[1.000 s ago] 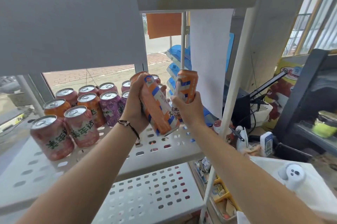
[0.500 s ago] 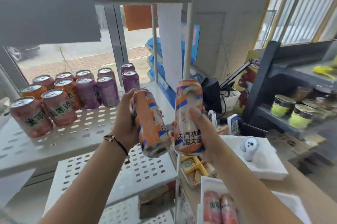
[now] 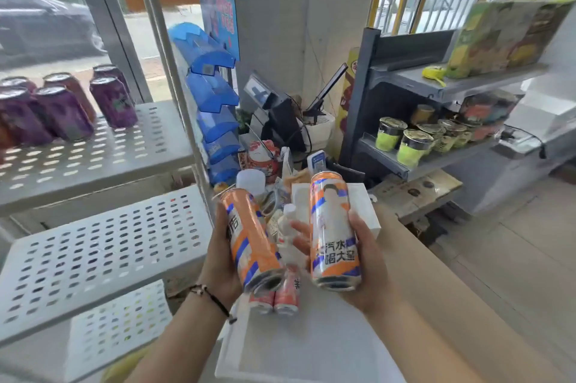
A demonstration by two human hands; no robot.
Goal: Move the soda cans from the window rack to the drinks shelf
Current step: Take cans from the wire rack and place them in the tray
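Item: two tall orange soda cans. One is gripped in the left hand [image 3: 223, 261], tilted, top leaning away; the other can [image 3: 335, 234] is held near upright by curled fingers [image 3: 358, 220] of the right hand [image 3: 369, 261], the hand nearer the dark drinks shelf [image 3: 442, 86]. Change: the window rack [image 3: 103, 145], half a second ago directly behind the cans, is now left of them; the shelf is judged ahead-right.
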